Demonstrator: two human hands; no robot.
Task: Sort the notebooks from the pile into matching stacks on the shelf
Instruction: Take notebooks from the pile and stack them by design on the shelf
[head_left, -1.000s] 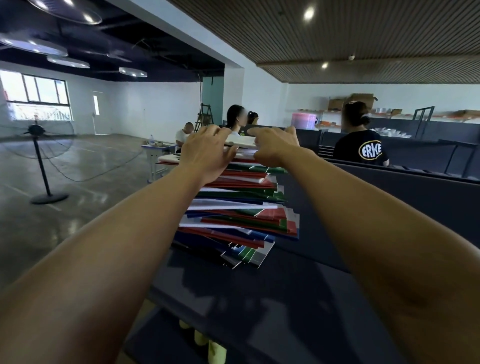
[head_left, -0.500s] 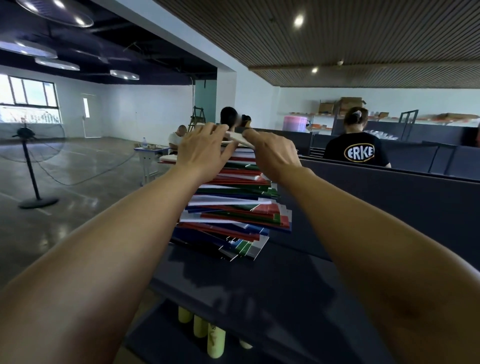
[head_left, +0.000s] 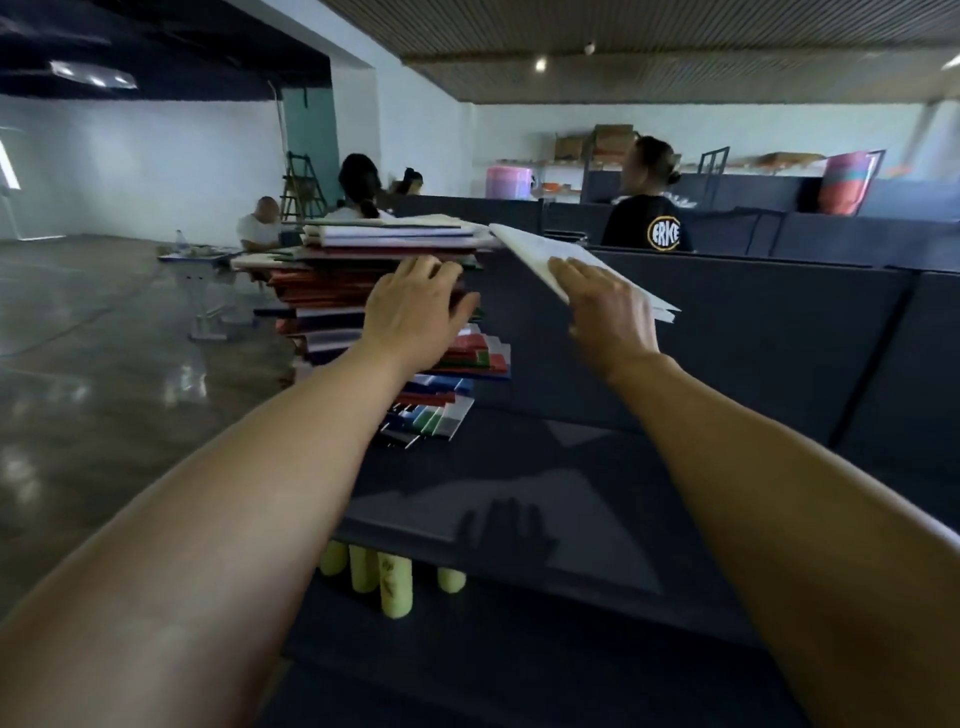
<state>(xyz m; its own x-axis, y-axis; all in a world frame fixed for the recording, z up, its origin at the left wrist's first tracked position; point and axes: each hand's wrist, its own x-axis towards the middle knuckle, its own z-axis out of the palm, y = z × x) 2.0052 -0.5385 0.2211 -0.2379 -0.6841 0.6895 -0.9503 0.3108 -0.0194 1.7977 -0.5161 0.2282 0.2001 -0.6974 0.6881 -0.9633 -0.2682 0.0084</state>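
Dark shelf (head_left: 597, 467): bare top right of the pile, near edge free. One tall uneven notebook pile (head_left: 374, 291) at its left end. One white notebook (head_left: 524, 244) held tilted beside the pile top, pinched by right hand (head_left: 608, 312). Left hand (head_left: 415, 312), fingers straight, presses the pile's side. Four yellow cylinders (head_left: 395, 587) below.

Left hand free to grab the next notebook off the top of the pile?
Probably yes. The left hand rests open against the pile just below its top, holding nothing; the right hand holds the white notebook off to the side.
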